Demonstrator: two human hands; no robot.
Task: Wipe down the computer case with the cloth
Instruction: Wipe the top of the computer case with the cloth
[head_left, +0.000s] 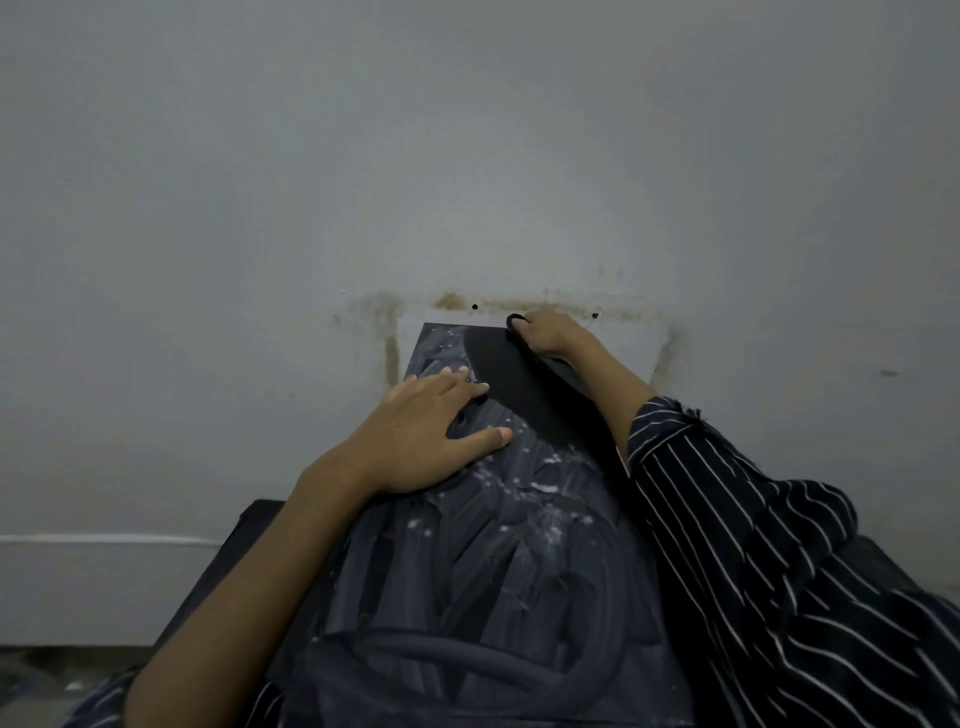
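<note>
While the left hand (415, 431) is laid flat on the dusty computer case (467, 561), what seems a dark cloth (514, 321) is gripped by the right hand (545, 332) at frame centre.

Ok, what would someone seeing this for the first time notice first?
Probably the dusty case filling the lower middle, grey smears all over it but one clean black band by its far right edge. Next, the right hand gripping a dark cloth at the far corner, while the left hand rests flat on top.
</note>
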